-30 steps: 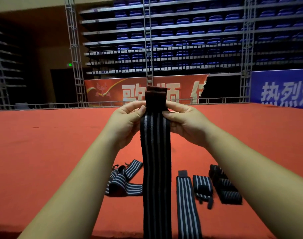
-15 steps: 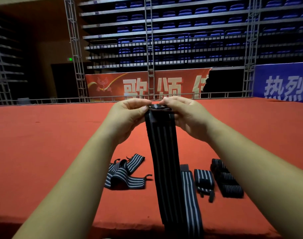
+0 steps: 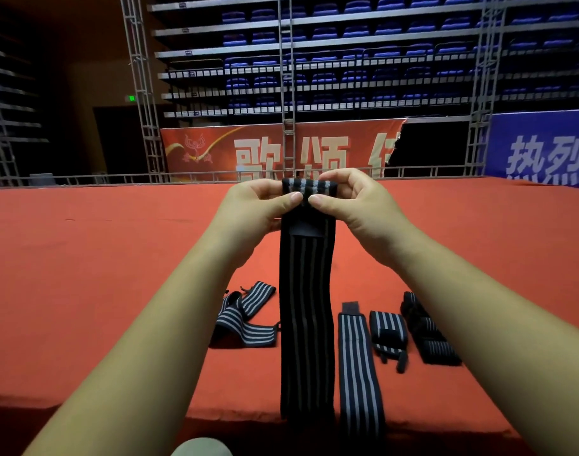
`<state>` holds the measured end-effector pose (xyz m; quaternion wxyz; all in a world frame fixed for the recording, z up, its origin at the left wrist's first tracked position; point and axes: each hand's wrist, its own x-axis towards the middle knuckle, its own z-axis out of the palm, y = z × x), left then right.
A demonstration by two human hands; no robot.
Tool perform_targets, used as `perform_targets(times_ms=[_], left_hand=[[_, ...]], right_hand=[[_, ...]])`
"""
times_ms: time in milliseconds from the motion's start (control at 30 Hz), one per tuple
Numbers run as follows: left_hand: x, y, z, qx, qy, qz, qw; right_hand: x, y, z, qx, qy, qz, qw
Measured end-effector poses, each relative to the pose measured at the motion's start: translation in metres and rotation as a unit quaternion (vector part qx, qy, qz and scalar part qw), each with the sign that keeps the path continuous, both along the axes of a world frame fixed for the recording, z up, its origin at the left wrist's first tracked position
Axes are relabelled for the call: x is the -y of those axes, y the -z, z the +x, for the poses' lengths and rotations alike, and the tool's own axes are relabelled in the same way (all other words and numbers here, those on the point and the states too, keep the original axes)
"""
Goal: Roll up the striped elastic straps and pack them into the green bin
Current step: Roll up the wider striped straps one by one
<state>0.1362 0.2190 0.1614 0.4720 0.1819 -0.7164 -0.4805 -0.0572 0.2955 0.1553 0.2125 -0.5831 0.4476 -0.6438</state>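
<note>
Both hands are raised over the red worktop (image 3: 84,258), pinching the rolled top end of one strap (image 3: 306,324) between thumbs and curled fingers, left hand (image 3: 248,209) and right hand (image 3: 357,205) at either side of it. The rest of the strap hangs straight down between the forearms. Four more straps lie on the worktop below: a loose heap (image 3: 245,324) to the left, a flat one (image 3: 357,357), a folded one (image 3: 388,330) and a dark one (image 3: 426,330) to the right
</note>
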Motion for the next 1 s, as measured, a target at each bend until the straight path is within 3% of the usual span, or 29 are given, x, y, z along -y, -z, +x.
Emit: perform_targets(times_ms=[200,400,567,767,1000], left_hand=[[0.005,0.005,-0.003,-0.045,-0.025,-0.001,0.999],[0.001,0.018,-0.002,-0.043,-0.008,0.043,0.998],[-0.002,0.031,0.009,0.030,0.032,0.067,0.997],[-0.002,0.057,0.004,-0.015,0.104,0.166,0.981],[0.019,0.129,-0.040,0.014,0.002,0.191,0.981]], right_hand=[[-0.005,0.030,-0.001,-0.062,0.002,0.113,0.992],[-0.009,0.040,0.012,-0.010,0.012,0.074,0.997],[-0.012,0.039,0.016,0.027,0.005,0.054,0.998],[-0.019,0.062,0.016,0.075,-0.012,0.058,0.995],[0.007,0.133,-0.006,-0.076,0.131,0.127,0.980]])
